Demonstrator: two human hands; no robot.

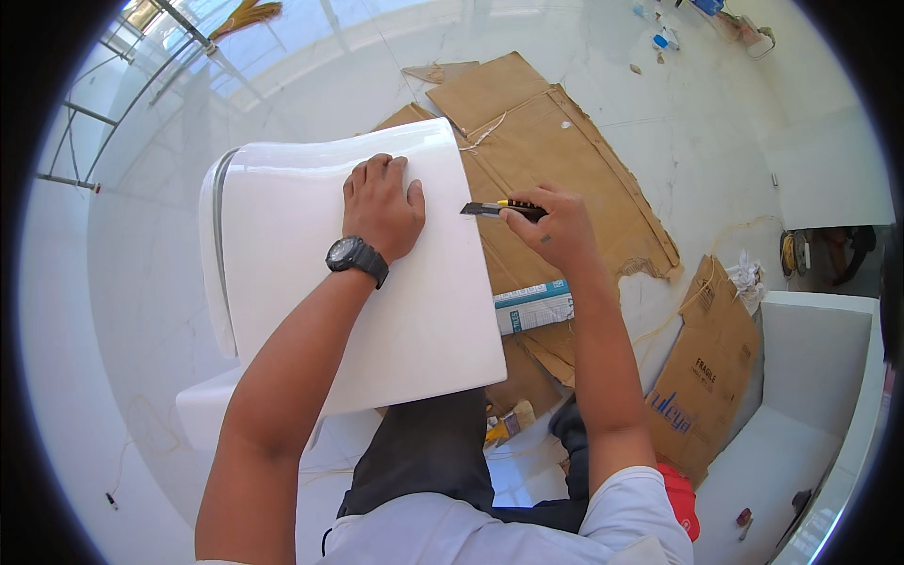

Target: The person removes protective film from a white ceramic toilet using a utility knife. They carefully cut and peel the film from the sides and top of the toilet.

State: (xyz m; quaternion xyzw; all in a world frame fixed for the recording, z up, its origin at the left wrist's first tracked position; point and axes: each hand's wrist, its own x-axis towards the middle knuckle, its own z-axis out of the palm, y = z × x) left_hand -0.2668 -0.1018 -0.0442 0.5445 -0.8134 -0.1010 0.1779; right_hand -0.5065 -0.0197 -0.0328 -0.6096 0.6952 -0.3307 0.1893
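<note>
A large glossy white ceramic toilet [414, 320] lies tipped in front of me, with a lid-like part [217, 254] along its left side. My left hand [384, 207] rests flat on its upper face, fingers stretched forward; a black watch is on that wrist. In my right hand [556, 221] is a utility knife [485, 209], black with yellow on its handle. The knife's tip points left and meets the toilet's right edge, though whether it cuts or scrapes there I cannot tell.
Flattened cardboard [584, 188] covers the floor beyond and right of the toilet. A blue and white carton [535, 307] lies under my right forearm. Another cardboard piece [697, 377] leans near a white box-like fixture [815, 367]. Metal scaffold bars [104, 118] stand at the far left.
</note>
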